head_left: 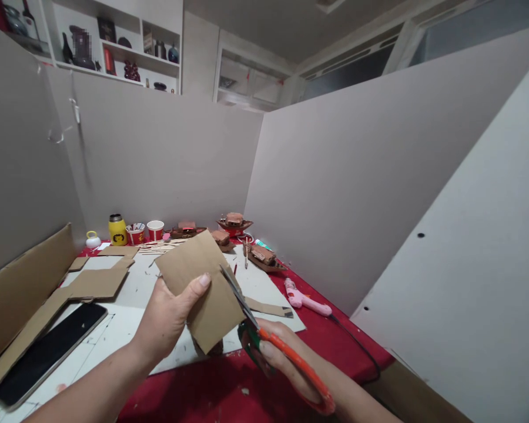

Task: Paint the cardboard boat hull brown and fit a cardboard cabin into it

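My left hand [170, 317] grips a piece of brown cardboard [209, 294], with the thumb on its face and the fingers hidden behind. In my right hand [282, 349] is a pair of scissors [297, 364] with orange and green handles. Their blades lie along the right edge of the cardboard, tips over its upper right side. Whether the blades are parted there is hard to make out. Beneath the cardboard, a dark brown object [216, 348] is mostly hidden. A narrow cardboard strip [268, 306] rests on the white sheet [286, 323] just beyond the scissors.
Several brown model boats [264, 257] stand toward the back. A pink glue gun [306, 301] with a black cord lies on the red tablecloth [330, 346]. At left are a phone [53, 355] and cardboard pieces [99, 283]. A yellow bottle [117, 230] and a paper cup [156, 230] stand behind.
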Available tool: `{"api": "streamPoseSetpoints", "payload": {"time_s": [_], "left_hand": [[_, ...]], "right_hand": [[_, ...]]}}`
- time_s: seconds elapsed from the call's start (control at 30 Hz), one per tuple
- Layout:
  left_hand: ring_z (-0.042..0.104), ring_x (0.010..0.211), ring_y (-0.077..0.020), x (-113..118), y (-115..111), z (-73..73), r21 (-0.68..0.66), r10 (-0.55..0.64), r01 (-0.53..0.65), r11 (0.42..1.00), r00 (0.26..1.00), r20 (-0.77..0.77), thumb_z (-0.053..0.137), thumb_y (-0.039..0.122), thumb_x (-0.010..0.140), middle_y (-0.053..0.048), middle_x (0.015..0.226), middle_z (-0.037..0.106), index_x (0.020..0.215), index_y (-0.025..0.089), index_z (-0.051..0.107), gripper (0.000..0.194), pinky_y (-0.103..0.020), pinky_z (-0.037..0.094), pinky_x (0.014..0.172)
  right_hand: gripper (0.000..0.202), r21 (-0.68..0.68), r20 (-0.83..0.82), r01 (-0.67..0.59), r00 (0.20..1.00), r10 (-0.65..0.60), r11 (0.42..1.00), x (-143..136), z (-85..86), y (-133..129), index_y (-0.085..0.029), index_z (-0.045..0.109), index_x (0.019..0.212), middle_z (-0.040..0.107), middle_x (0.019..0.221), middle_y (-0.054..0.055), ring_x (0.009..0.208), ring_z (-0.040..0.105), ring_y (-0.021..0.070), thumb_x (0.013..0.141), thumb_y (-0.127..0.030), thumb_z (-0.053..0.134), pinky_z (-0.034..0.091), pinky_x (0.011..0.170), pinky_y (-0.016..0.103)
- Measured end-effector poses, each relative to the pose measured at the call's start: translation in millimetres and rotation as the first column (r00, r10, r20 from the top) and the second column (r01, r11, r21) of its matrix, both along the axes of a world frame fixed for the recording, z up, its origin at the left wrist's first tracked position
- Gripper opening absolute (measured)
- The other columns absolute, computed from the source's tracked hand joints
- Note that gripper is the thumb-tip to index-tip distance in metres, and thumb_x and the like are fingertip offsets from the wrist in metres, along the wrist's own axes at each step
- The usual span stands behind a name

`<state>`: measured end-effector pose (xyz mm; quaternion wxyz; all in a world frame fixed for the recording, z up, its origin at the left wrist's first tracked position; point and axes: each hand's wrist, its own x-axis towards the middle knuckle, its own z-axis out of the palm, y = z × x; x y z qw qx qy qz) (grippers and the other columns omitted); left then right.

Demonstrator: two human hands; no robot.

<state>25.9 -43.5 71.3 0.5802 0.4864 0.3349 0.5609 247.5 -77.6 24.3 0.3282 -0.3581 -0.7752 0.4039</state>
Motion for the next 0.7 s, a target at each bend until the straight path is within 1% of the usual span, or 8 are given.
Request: {"api": "streamPoseSetpoints", "payload": {"time_s": [0.07,0.13,0.23,0.3,0.4,0.47,0.6,0.7], "left_hand": [[0.068,0.1,-0.0285,4,-2,-1.9,-0.047,-0.055,0.056,0.997,0.998,0.016,0.078,0.043,0.074,-0.013,0.113,0.072,0.141,0.017,0.047,0.078,-0.036,0.057,0.081],[0.069,0.099,-0.0288,7,-3,-4.0,-0.073,-0.08,0.083,0.994,0.996,0.042,0.078,0.043,0.074,-0.013,0.112,0.073,0.14,0.017,0.048,0.077,-0.036,0.057,0.081],[0.069,0.098,-0.0272,10,-3,-7.0,-0.058,-0.071,0.074,0.996,0.996,0.047,0.077,0.042,0.075,-0.011,0.111,0.073,0.138,0.018,0.051,0.072,-0.035,0.057,0.082],[0.069,0.097,-0.0264,10,-2,-8.6,-0.042,-0.054,0.056,0.998,0.998,0.034,0.077,0.043,0.074,-0.01,0.11,0.074,0.135,0.018,0.054,0.071,-0.034,0.057,0.081],[0.069,0.097,-0.0266,11,-3,-10.3,-0.047,-0.026,0.027,0.999,0.999,0.024,0.079,0.045,0.072,-0.01,0.11,0.074,0.133,0.018,0.056,0.071,-0.035,0.057,0.081],[0.069,0.097,-0.0269,12,-3,-11.1,-0.059,-0.029,0.03,0.998,0.999,0.018,0.078,0.045,0.073,-0.01,0.11,0.074,0.133,0.018,0.055,0.07,-0.036,0.057,0.082],[0.069,0.101,-0.0284,14,-6,-11.7,-0.07,-0.065,0.065,0.995,0.998,0.013,0.077,0.042,0.074,-0.011,0.116,0.072,0.135,0.02,0.053,0.068,-0.037,0.057,0.084],[0.069,0.1,-0.0287,15,-8,-10.5,-0.08,-0.049,0.051,0.996,0.999,0.017,0.078,0.043,0.073,-0.011,0.118,0.071,0.134,0.02,0.054,0.07,-0.037,0.057,0.082]], "right_hand": [[0.043,0.035,0.016,0.006,1.0,-0.007,0.999,1,2.6,2,-0.021,0.049,0.081,0.048,0.074,0.001,0.067,0.041,0.0156,0.095,-0.059,0.036,0.039,0.065,0.028],[0.041,0.071,0.034,0.008,0.999,-0.01,0.997,2,4.9,4,-0.02,0.051,0.082,0.049,0.074,0.0,0.067,0.043,0.0155,0.094,-0.058,0.04,0.041,0.065,0.028],[0.038,0.093,0.066,0.024,0.997,-0.03,0.995,4,6.9,7,-0.02,0.053,0.084,0.05,0.075,0.0,0.067,0.044,0.0147,0.093,-0.056,0.045,0.042,0.065,0.027],[0.039,0.089,0.077,0.029,0.996,-0.036,0.996,4,6.1,8,-0.019,0.053,0.085,0.051,0.076,0.0,0.067,0.044,0.0145,0.094,-0.056,0.043,0.042,0.063,0.026],[0.044,0.089,0.059,0.029,0.998,-0.034,0.996,3,0.8,7,-0.02,0.051,0.079,0.051,0.074,0.001,0.064,0.043,0.014,0.094,-0.059,0.038,0.04,0.059,0.026],[0.045,0.07,0.018,0.036,0.999,-0.037,0.997,1,-4.4,6,-0.02,0.048,0.076,0.049,0.067,0.0,0.059,0.042,0.013,0.094,-0.06,0.037,0.038,0.055,0.026],[0.045,-0.028,-0.085,0.054,0.995,-0.056,0.998,-2,-13.4,-1,-0.02,0.046,0.076,0.044,0.056,-0.004,0.049,0.038,0.0103,0.093,-0.062,0.038,0.031,0.046,0.024],[0.047,-0.071,-0.117,0.058,0.991,-0.067,0.996,-5,-17.2,-7,-0.021,0.043,0.072,0.041,0.051,-0.006,0.043,0.036,0.0083,0.093,-0.063,0.039,0.027,0.041,0.023]]}}
